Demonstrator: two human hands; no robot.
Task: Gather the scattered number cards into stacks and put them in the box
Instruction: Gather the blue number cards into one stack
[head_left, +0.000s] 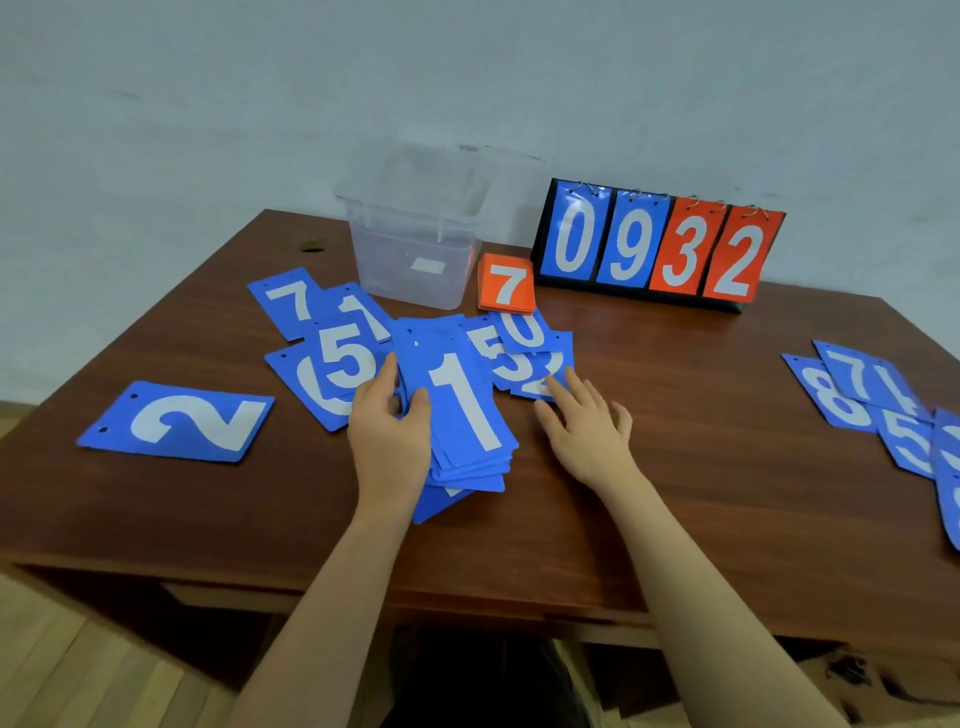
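Note:
My left hand (387, 431) grips the left edge of a blue card stack (462, 410) topped by a white 1, thumb on top. To its right my right hand (584, 426) lies flat with straight fingers, its fingertips touching overlapping blue cards (524, 358) showing 5, 0, 3 and 2. More blue cards (322, 338) lie scattered at the left: 7, 1, 5 and a 0. A lone blue 2 card (179, 421) lies at the far left. A small orange stack (506, 285) topped by a 7 sits beside the clear plastic box (415, 244) at the back.
A flip scoreboard (657, 249) reading 0932 stands at the back right. Several more blue cards (883, 405) lie at the table's right edge. The wooden table (675, 467) has a hole at its back left, and its front edge is near my arms.

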